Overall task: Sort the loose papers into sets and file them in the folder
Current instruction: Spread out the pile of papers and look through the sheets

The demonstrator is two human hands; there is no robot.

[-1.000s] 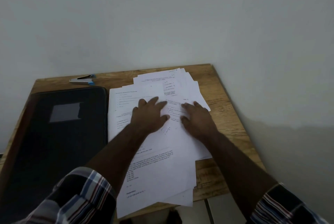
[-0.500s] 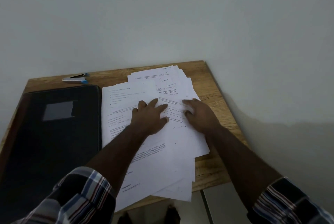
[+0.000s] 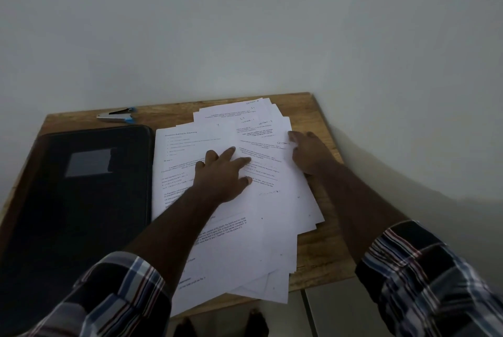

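Note:
A messy spread of white printed papers (image 3: 261, 222) covers the right half of a small wooden table (image 3: 324, 249). My left hand (image 3: 224, 173) lies flat on the middle of the sheets, fingers apart. My right hand (image 3: 309, 153) rests at the pile's right edge, fingertips on the corner of an upper sheet; whether it grips the sheet is unclear. A closed black folder (image 3: 79, 200) with a grey label window lies on the table's left half, touching the papers' left edge.
A silver stapler with blue trim (image 3: 117, 116) lies at the table's back edge, behind the folder. The table stands in a corner, with pale walls behind and to the right. Some papers overhang the front edge. Floor tiles show below.
My right hand has slid from the pile's middle to its right edge and a little farther back. My left hand stays flat on the sheets. The camera has shifted slightly.

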